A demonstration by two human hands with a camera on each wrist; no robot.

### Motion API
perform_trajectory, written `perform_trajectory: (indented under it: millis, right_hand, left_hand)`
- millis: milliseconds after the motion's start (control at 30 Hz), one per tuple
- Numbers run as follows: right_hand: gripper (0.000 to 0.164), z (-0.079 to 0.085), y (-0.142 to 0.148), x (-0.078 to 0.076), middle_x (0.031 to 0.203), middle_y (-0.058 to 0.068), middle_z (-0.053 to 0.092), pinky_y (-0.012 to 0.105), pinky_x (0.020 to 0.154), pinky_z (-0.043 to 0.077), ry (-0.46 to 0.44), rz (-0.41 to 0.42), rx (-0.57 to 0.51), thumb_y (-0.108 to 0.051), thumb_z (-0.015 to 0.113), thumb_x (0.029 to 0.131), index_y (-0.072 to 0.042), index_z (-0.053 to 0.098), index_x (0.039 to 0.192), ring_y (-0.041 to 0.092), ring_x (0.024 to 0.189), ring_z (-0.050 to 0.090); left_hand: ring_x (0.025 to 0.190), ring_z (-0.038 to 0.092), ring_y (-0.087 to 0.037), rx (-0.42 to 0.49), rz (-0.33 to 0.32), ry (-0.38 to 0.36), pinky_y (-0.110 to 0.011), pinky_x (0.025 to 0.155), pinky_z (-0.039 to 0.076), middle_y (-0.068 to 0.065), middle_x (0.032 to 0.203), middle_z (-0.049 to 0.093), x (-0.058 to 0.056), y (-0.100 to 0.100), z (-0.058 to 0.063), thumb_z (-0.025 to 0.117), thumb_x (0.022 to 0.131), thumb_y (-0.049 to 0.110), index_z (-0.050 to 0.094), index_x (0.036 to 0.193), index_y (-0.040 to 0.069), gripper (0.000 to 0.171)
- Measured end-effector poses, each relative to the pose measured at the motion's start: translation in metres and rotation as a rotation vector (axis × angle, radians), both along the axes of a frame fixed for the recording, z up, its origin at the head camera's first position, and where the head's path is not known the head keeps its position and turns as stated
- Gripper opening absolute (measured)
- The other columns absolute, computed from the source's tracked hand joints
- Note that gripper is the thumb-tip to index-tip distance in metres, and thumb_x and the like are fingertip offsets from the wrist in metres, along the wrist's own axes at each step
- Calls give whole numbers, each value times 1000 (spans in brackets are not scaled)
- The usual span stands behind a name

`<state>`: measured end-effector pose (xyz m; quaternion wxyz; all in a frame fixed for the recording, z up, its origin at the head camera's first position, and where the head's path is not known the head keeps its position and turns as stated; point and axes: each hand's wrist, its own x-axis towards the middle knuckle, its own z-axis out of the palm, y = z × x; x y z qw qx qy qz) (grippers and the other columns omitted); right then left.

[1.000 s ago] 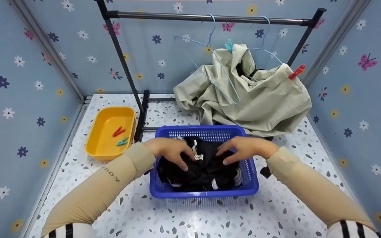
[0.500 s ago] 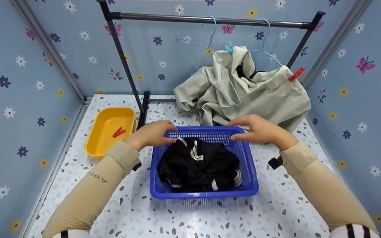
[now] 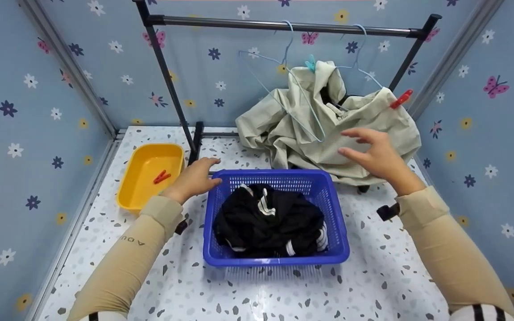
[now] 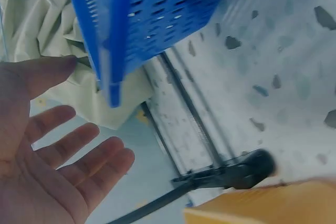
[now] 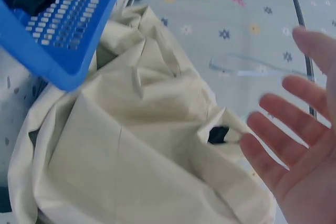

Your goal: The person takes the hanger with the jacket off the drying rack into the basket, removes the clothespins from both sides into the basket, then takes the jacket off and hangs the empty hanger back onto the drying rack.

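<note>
The left hand and right hand have drawn apart, fingers spread, holding nothing; the black clothing lies unheld between them, in the blue basket.

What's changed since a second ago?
The left hand moved left and forward, from over the black clothing to beside the blue basket; the right hand moved right and forward, toward the beige garment. Neither holds anything. Basket, clothing and garment look unmoved.

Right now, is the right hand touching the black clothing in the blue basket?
Apart. The head view shows the right hand outside the blue basket, whose rim lies between it and the black clothing.
</note>
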<state>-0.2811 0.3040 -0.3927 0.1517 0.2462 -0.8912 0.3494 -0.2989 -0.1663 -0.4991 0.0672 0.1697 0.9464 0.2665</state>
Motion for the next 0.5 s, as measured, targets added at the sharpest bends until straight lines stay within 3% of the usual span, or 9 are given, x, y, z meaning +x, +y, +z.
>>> perform_trajectory:
  millis: [167,300,500]
  right_hand:
    - [47,3,15,-5,134,27,73,52,111,52,13,-157,-108,-3,86,91,8,70,133,45,125,66]
    - [50,6,27,-8,138,26,71,59,113,50,41,-261,-161,-6,86,92,9,68,135,44,127,64]
    - [49,8,45,-10,138,20,72,45,113,52,93,-445,-251,-14,87,93,5,70,134,36,128,65]
  left_hand:
    - [141,60,-47,113,39,-40,-60,121,46,-31,154,58,-5,-1,-15,72,102,15,51,156,-5,61]
    - [132,67,-46,209,66,-57,-58,113,54,-32,145,65,-7,1,-23,70,100,7,57,149,-8,53]
    - [133,66,-44,260,105,-48,-57,119,49,-30,141,68,-9,7,-30,67,99,5,64,141,-10,44]
